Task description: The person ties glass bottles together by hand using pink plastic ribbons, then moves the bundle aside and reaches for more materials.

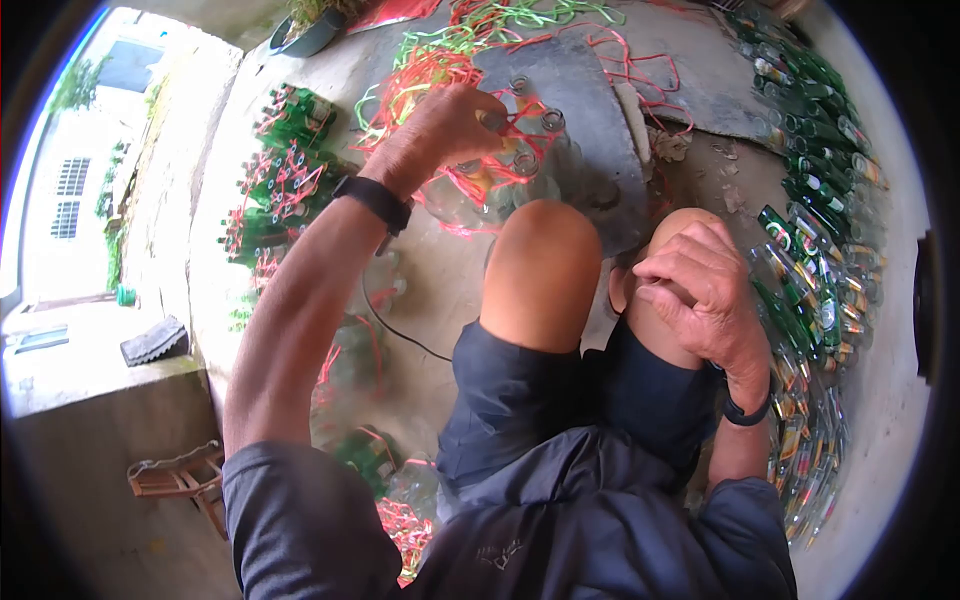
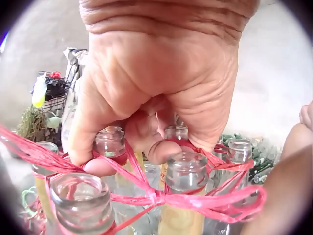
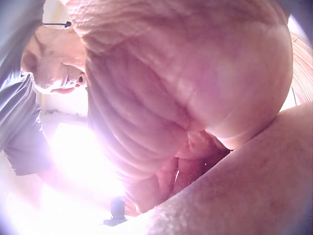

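My left hand reaches down over a cluster of clear glass bottles bound together with pink plastic twine. In the left wrist view the left hand has its fingers curled in among the bottle necks, gripping there. The pink twine crosses between the necks in a knot with a loose loop at the right. One bottle mouth stands nearest that camera; the inner fingertips are partly hidden behind necks. My right hand rests on the right knee, fingers loosely bent, holding nothing; its palm fills the right wrist view.
Bundles of tied green bottles stand at the left. A long pile of loose bottles lines the right wall. Tangled red and green twine lies beyond the bottles, near a grey sheet. A dark cord runs along the floor.
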`<state>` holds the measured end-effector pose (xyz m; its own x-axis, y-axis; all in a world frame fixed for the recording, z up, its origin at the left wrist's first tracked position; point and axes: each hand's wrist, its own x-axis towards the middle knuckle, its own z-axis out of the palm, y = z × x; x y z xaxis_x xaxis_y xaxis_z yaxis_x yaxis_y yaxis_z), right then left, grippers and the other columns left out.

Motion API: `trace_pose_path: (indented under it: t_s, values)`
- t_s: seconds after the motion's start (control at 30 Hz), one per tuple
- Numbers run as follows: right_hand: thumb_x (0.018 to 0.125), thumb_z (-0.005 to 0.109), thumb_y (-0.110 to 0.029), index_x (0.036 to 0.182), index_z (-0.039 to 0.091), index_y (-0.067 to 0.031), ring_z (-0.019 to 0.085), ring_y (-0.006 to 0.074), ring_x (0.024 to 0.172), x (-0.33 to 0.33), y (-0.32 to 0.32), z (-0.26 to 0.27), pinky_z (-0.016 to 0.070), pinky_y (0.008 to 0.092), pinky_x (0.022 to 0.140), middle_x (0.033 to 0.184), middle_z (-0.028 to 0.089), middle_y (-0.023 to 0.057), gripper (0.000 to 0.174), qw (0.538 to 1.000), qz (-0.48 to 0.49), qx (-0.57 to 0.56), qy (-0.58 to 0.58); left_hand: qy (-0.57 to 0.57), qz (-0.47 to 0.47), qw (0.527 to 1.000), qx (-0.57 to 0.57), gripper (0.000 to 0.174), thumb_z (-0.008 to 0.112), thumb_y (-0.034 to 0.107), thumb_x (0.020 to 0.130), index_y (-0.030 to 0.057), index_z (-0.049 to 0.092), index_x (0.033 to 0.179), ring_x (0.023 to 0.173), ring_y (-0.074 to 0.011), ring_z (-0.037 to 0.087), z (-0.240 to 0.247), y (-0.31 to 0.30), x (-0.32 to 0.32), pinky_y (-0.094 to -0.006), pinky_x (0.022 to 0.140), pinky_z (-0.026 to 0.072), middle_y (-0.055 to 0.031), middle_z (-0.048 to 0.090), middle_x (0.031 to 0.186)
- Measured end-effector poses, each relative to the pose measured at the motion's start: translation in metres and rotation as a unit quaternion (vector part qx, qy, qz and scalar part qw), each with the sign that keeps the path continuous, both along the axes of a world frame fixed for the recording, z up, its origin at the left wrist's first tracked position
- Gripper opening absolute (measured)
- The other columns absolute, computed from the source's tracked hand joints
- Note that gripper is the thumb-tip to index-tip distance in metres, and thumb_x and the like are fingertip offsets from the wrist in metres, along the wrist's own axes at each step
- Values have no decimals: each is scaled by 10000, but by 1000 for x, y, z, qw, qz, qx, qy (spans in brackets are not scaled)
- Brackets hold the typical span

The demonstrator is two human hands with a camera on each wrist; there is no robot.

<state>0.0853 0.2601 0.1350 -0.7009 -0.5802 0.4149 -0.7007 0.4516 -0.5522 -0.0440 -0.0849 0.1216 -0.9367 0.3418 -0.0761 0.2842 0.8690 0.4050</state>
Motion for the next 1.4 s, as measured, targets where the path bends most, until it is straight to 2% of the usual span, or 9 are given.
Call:
trace_pose_path:
  t_s: [0.07, 0.43, 0.5, 0.7, 0.87, 1.17, 1.23, 1.27, 1.4]
  values:
    - [701, 846, -75, 906, 734, -80, 649, 279, 874, 0, 1, -1, 474, 419, 881, 842, 682, 45, 234, 1000, 8, -2, 1, -45, 48, 997, 51, 413, 774, 215, 834, 71, 770, 1221, 770, -192, 703, 1, -17, 12, -361, 717, 567, -135, 768, 889]
    - [819, 776, -36, 966, 733, -45, 638, 303, 859, 2, -2, 1, 482, 426, 876, 853, 678, 85, 153, 999, 38, 14, 0, -11, 98, 995, -4, 394, 842, 319, 849, 108, 782, 1177, 749, -170, 686, 1, -96, 98, -352, 739, 574, -105, 770, 897]
    - [839, 759, -4, 975, 703, -3, 615, 300, 883, 2, -2, 0, 472, 410, 871, 893, 667, 106, 147, 999, 25, 30, 4, -46, 144, 989, 1, 389, 850, 330, 862, 98, 781, 1167, 740, -157, 668, -1, -108, 119, -345, 724, 566, -93, 763, 886]
    - [863, 759, -20, 1004, 721, -22, 643, 308, 941, 2, 5, 1, 485, 410, 907, 934, 691, 111, 146, 998, 31, 56, 8, -53, 220, 973, -36, 479, 896, 447, 844, 120, 792, 1178, 723, -146, 664, -8, -127, 183, -347, 702, 565, -91, 748, 845]
    - [893, 746, -1, 1058, 716, -18, 637, 292, 964, 1, 17, -4, 480, 392, 924, 972, 692, 108, 169, 997, 17, 74, -6, -85, 256, 963, -13, 373, 779, 180, 827, 100, 791, 1191, 654, -122, 602, -17, -131, 237, -321, 612, 506, -62, 669, 745]
    - [896, 736, 50, 1087, 707, -7, 625, 281, 981, 1, 24, -8, 490, 381, 927, 1003, 683, 105, 202, 996, 16, 85, -10, -129, 412, 901, 44, 495, 725, 183, 812, 40, 756, 1285, 649, -85, 584, -73, -128, 340, -299, 610, 507, -56, 675, 737]
    - [893, 737, 50, 1095, 707, -5, 625, 281, 993, 1, 25, -8, 489, 379, 929, 1015, 683, 105, 211, 995, 19, 99, 2, -124, 430, 892, 59, 491, 834, 280, 792, 40, 773, 1217, 776, -230, 749, -86, -127, 362, -378, 756, 586, -218, 773, 911]
    - [893, 737, 50, 1095, 707, -5, 625, 281, 993, 1, 25, -8, 489, 379, 929, 1015, 683, 105, 211, 995, 20, 100, 1, -123, 448, 882, 75, 485, 804, 254, 792, 32, 769, 1222, 792, -237, 757, -92, -125, 374, -379, 775, 588, -232, 777, 956]
    - [901, 732, 40, 1103, 707, -8, 630, 285, 1004, 0, 24, -8, 490, 384, 940, 1018, 685, 106, 209, 994, 14, 113, -7, -138, 515, 843, 69, 507, 737, 192, 762, 18, 761, 1237, 813, -262, 771, -99, -115, 411, -386, 776, 597, -235, 769, 883]
